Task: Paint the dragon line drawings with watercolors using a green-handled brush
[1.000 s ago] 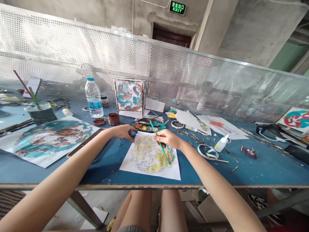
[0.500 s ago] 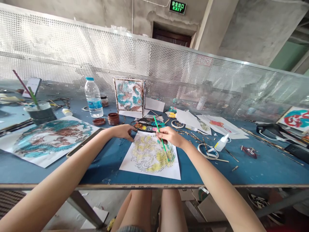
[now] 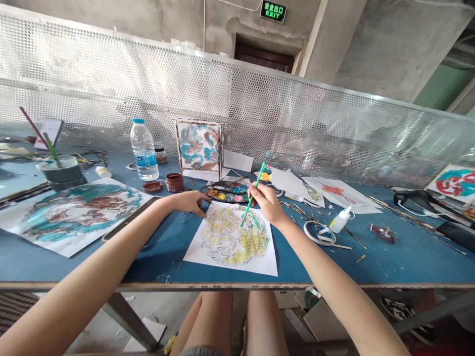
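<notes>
My right hand (image 3: 267,201) is closed on a green paintbrush (image 3: 254,194), its tip resting on the middle of a white sheet with a yellow-painted round drawing (image 3: 232,238). My left hand (image 3: 190,201) lies with fingers stretched out on the sheet's top left corner, next to a dark watercolour palette (image 3: 228,193) that sits just beyond the sheet.
A blue table (image 3: 389,257) holds a water bottle (image 3: 144,150), brown paint jars (image 3: 174,182), a standing framed painting (image 3: 199,147), a large teal dragon painting (image 3: 74,210), a brush cup (image 3: 62,173), a glue bottle (image 3: 340,219), tape rings and scattered sticks. A perforated metal screen (image 3: 111,94) runs behind.
My right hand has shifted up and right, swinging the brush so its handle now points away and its tip moved from the drawing's lower right to its middle. The left hand stayed put.
</notes>
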`<action>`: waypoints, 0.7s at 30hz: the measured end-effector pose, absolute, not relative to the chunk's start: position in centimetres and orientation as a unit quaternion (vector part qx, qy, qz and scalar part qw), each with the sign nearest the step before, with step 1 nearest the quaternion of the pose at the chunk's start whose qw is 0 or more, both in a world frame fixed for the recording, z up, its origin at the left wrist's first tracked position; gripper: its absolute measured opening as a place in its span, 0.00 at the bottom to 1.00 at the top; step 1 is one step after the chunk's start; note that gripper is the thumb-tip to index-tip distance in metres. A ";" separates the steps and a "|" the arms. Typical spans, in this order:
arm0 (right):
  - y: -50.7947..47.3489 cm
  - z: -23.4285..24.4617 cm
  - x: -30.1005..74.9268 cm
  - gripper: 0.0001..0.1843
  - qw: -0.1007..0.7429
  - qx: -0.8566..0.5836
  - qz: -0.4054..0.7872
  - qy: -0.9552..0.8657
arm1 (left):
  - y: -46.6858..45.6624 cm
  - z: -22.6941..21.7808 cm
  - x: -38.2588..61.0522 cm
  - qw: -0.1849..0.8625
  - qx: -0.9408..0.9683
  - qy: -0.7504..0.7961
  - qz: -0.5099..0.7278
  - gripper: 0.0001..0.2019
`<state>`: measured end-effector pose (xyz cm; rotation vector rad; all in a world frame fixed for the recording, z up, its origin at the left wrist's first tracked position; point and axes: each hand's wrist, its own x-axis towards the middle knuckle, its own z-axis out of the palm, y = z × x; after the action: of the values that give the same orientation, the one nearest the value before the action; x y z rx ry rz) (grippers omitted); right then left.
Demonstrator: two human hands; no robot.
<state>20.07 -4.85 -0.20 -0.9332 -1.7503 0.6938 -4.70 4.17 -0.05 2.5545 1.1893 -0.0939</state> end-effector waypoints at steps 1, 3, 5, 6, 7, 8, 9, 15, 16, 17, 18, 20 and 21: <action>-4.9 -0.2 20.1 0.19 0.500 -0.397 0.258 -0.725 | 4.2 -0.1 -4.7 0.160 0.895 0.415 -0.032 0.35; -5.0 -0.3 20.2 0.19 0.490 -0.409 0.198 -0.744 | 4.2 -0.1 -4.7 0.159 0.895 0.415 -0.032 0.34; -5.2 -0.3 20.2 0.18 0.476 -0.405 0.133 -0.769 | 4.2 -0.1 -4.8 0.158 0.895 0.416 -0.031 0.35; -5.2 -0.4 20.1 0.17 0.470 -0.398 0.103 -0.781 | 4.2 -0.2 -4.8 0.158 0.895 0.417 -0.031 0.35; -5.3 -0.4 20.0 0.16 0.464 -0.391 0.080 -0.791 | 4.3 -0.2 -4.8 0.158 0.894 0.417 -0.031 0.35; -5.4 -0.4 20.0 0.15 0.458 -0.385 0.063 -0.799 | 4.3 -0.2 -4.8 0.159 0.894 0.418 -0.031 0.35; -5.4 -0.5 19.9 0.15 0.451 -0.382 0.053 -0.805 | 4.3 -0.2 -4.7 0.158 0.894 0.419 -0.031 0.36; -5.5 -0.9 19.1 0.14 0.445 -0.377 0.070 -0.809 | 4.3 -0.2 -4.7 0.153 0.897 0.414 -0.031 0.35; -5.5 -0.9 18.9 0.14 0.452 -0.378 0.084 -0.804 | 4.3 -0.3 -4.7 0.155 0.896 0.414 -0.032 0.35; -5.6 -0.9 18.7 0.14 0.457 -0.378 0.095 -0.799 | 4.3 -0.3 -4.7 0.157 0.896 0.414 -0.032 0.35; -5.6 -1.0 18.5 0.14 0.459 -0.377 0.101 -0.798 | 4.4 -0.4 -4.8 0.159 0.896 0.413 -0.031 0.35; -5.5 -1.1 18.3 0.13 0.457 -0.367 0.093 -0.805 | 4.5 -0.5 -4.8 0.163 0.895 0.414 -0.027 0.35; -5.4 -1.2 18.3 0.12 0.454 -0.360 0.084 -0.811 | 4.5 -0.5 -4.8 0.163 0.894 0.416 -0.026 0.35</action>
<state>18.32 -5.38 -1.22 -0.8881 -2.0014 0.2068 -4.83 4.55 -0.50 2.5501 1.1862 -0.0742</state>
